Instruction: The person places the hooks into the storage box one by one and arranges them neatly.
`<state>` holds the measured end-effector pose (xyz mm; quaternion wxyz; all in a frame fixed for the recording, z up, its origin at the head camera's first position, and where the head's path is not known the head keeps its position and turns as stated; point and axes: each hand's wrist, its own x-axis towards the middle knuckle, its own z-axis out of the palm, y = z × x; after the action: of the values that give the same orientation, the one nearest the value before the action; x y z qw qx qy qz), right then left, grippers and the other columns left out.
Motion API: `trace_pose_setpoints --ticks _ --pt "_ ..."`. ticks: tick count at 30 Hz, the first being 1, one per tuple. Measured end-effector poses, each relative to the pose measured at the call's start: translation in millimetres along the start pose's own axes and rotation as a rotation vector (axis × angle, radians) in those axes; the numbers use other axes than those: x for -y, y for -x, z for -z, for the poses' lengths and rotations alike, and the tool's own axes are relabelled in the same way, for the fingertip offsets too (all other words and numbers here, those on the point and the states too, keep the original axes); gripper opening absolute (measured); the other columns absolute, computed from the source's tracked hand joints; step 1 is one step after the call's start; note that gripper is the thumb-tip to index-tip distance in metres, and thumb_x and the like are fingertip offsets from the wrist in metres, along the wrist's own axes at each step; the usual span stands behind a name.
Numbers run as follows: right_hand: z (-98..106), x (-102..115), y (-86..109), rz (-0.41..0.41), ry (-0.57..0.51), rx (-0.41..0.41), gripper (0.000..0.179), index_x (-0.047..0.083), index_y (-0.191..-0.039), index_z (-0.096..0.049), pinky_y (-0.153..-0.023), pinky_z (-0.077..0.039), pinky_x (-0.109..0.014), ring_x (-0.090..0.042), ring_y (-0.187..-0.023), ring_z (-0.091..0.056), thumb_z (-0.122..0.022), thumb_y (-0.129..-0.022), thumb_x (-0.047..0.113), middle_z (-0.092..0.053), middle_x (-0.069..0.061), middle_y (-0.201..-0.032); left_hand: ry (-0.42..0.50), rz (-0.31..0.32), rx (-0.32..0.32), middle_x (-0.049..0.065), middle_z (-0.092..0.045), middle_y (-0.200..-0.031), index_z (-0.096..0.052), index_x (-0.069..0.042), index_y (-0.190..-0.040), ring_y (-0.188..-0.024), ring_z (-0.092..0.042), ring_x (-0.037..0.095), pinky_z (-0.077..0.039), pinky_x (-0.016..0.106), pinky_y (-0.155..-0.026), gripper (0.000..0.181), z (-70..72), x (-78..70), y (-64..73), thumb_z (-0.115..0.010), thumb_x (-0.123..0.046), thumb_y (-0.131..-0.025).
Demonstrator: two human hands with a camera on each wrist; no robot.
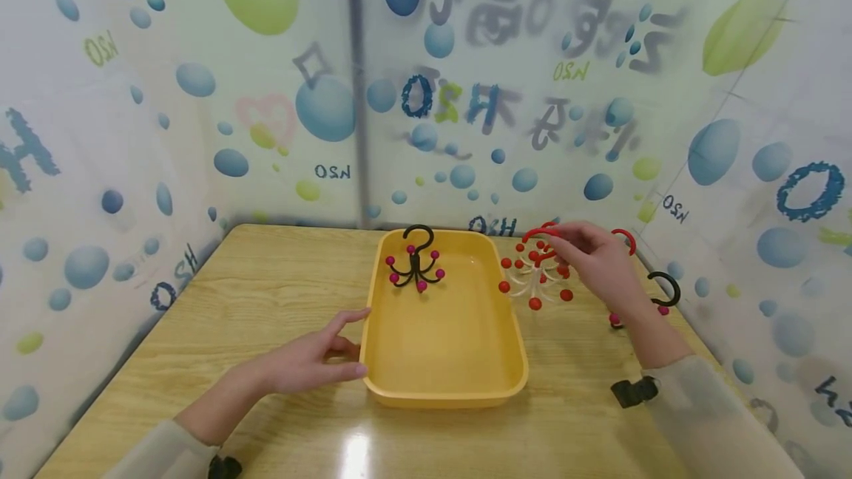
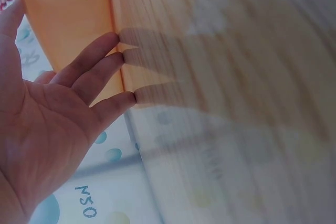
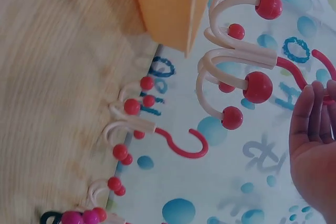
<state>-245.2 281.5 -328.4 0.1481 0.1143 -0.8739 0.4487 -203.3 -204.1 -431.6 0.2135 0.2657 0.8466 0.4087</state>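
My right hand [image 1: 599,261] pinches the red hook of a white multi-arm hanger [image 3: 249,57] with red ball tips, held up just beyond the right side of a yellow tray [image 1: 446,396]. My left hand [image 1: 299,362] touches the tray's left side, its fingers spread and lightly bent; in the left wrist view several fingertips [image 2: 113,38] meet the tray's lower edge at the table. Inside the tray, toward the back left, stands a black hanger [image 1: 416,263] with magenta ball tips.
A second white hanger [image 3: 142,125] with a red hook stands on the table behind the held one. Farther right are another red-hooked hanger [image 3: 100,192] and a black hanger [image 1: 668,287] with magenta balls, partly behind my right hand. Patterned curtains [image 1: 426,191] border the wooden table [image 1: 266,294].
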Motion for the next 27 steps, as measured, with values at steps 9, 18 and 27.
trace_pose_setpoints --ticks 9,18,27 --pt "-27.7 12.0 -23.2 -0.035 -0.105 0.045 0.036 0.009 -0.131 -0.074 -0.067 -0.059 -0.022 -0.028 -0.089 -0.074 -0.073 -0.108 0.037 -0.077 -0.014 -0.106 -0.003 -0.003 -0.003 0.013 -0.073 -0.145 -0.014 -0.029 -0.175 -0.137 -0.068 0.038 -0.051 0.065 -0.115 0.087 0.5 -1.5 0.3 -0.069 -0.046 -0.109" --pt "-62.8 19.7 -46.9 -0.036 -0.164 0.113 0.036 0.002 -0.133 -0.072 -0.087 -0.067 -0.031 -0.014 -0.088 -0.077 -0.073 -0.109 0.029 -0.075 -0.027 -0.121 -0.006 0.001 -0.003 0.012 -0.073 -0.145 -0.014 -0.029 -0.175 -0.138 -0.067 0.038 -0.050 0.066 -0.116 0.087 1.2 -2.7 1.2 -0.069 -0.046 -0.109" --pt "-90.4 16.6 -59.3 -0.115 -0.166 0.174 0.030 0.005 -0.132 -0.070 -0.102 -0.064 -0.054 -0.035 -0.103 -0.077 -0.072 -0.109 0.024 -0.076 -0.023 -0.122 -0.020 0.000 -0.007 0.012 -0.073 -0.145 -0.015 -0.029 -0.175 -0.139 -0.067 0.039 -0.049 0.067 -0.116 0.087 1.0 -2.3 0.9 -0.069 -0.047 -0.109"
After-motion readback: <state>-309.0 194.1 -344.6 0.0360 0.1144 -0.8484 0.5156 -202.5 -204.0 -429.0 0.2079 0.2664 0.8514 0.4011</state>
